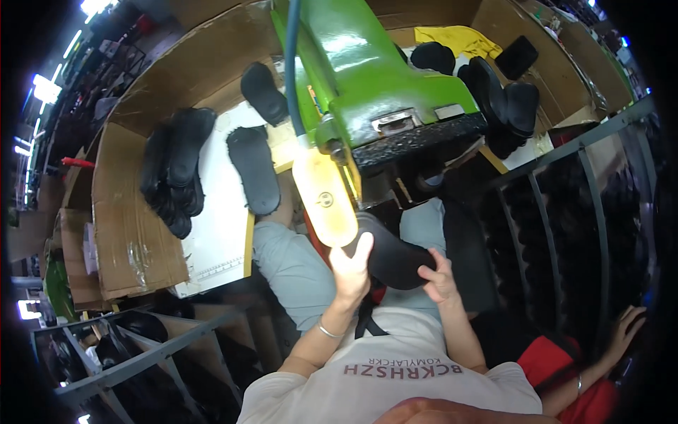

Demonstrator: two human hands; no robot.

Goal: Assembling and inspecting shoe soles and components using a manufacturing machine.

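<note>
A black shoe sole [397,258] lies across my lap area, gripped between both hands. My left hand [351,268] is closed on its left end, thumb pointing up, beside the rounded yellow guard [325,201] of the machine. Fingers of my right hand [440,279] pinch the sole's right end. The far left tip of the sole is partly hidden by the yellow guard. Over it stands the green machine [374,71], with a dark cable [291,71] running down to the guard.
Loose black soles [254,169] and a stacked pile [180,155] rest on the white board to the left, inside cardboard walls [134,212]. More soles [505,106] lie right of the machine, near a yellow cloth [459,41]. Metal racks [597,205] flank me. Another person's hand [625,328] shows at right.
</note>
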